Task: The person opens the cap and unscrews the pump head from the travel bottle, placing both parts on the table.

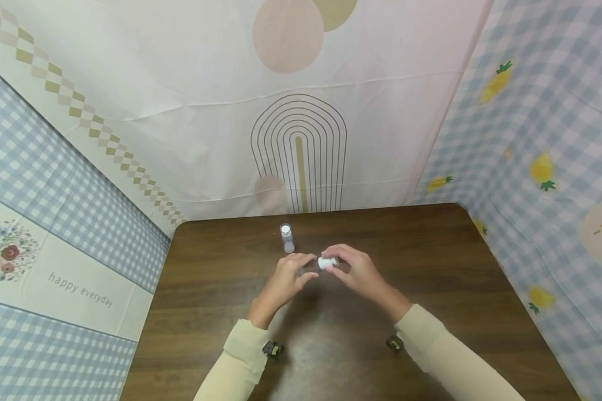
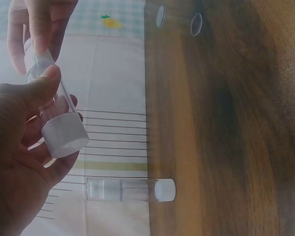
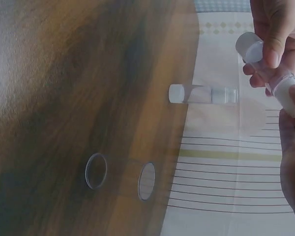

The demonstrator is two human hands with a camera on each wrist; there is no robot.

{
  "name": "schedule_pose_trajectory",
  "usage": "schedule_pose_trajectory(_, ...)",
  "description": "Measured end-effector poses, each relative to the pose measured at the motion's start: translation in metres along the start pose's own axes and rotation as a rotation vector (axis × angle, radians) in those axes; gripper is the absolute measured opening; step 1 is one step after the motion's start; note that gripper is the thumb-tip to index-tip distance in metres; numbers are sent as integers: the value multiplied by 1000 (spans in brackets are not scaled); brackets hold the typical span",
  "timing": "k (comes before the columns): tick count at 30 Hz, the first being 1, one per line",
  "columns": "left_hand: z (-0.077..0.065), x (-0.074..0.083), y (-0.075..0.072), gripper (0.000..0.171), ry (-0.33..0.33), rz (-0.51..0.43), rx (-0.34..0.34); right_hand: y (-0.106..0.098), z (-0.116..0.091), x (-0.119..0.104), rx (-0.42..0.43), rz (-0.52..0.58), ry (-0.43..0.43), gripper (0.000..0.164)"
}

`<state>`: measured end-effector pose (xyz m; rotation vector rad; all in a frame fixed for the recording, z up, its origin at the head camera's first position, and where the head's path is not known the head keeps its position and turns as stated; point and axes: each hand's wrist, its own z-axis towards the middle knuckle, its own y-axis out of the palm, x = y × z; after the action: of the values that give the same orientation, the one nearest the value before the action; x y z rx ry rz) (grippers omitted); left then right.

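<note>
Both hands meet over the table on one clear bottle (image 1: 326,263) with a white base (image 2: 65,135) and a white collar (image 3: 285,96). My left hand (image 1: 287,277) grips the clear body, its thumb laid along the side. The fingers and thumb of my right hand (image 1: 361,273) pinch the white collar end. Held above the tabletop, the bottle lies tilted between the hands. Behind the left hand stands a similar clear bottle (image 1: 287,239), upright, with a white base (image 3: 176,93) in the right wrist view. A clear open-ended-looking cylinder (image 3: 146,181) stands on the table nearby.
The brown wooden table (image 1: 205,312) reaches back to a patterned cloth (image 1: 210,139). Checked cloths (image 1: 542,111) hang at both sides. A small dark device (image 1: 272,350) sits at the left cuff, and a matching device (image 1: 394,343) at the right cuff.
</note>
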<state>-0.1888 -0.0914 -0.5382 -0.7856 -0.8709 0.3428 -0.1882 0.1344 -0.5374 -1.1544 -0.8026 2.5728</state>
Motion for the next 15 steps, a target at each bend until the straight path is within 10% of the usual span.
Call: schedule_pose_trajectory(15,-2,3,-3,36,4,107,48,-7,-1,0,-44,448,518,37)
